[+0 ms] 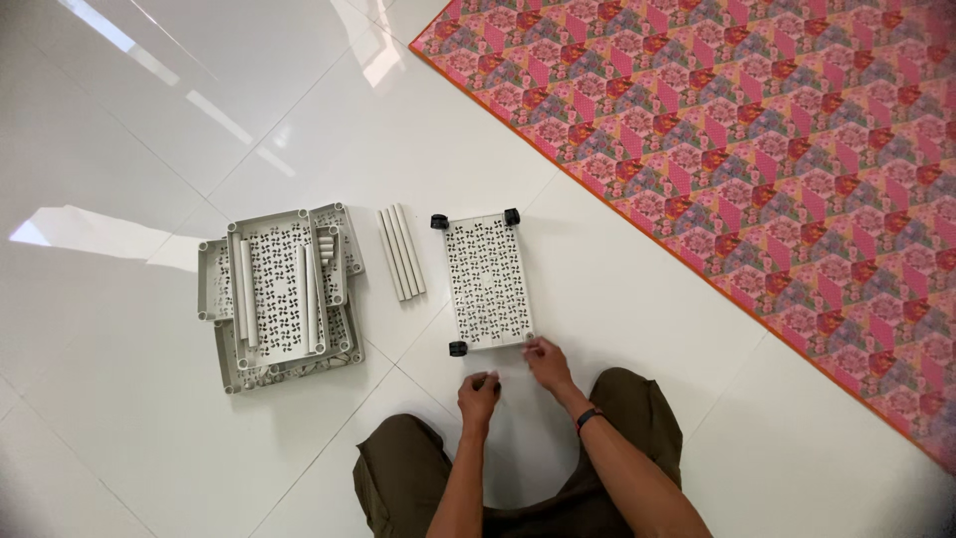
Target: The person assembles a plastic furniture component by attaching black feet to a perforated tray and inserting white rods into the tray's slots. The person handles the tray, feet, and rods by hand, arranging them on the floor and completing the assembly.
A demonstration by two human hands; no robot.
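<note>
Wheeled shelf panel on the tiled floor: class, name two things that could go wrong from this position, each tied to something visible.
1. The shelf panel shows castors at three corners. The right hand touches the fourth, so pushing there could roll it across the glossy floor.
2. The loose tubes lie unrestrained beside it; a nudge could send them rolling. The left hand is closed; what it holds cannot be seen.

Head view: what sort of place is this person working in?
Probably a room in a home, with the person sitting on the floor. The glossy white tiled floor and a pink patterned mat suggest it, as do grey perforated shelf panels and tubes laid out as flat-pack furniture parts.
</note>
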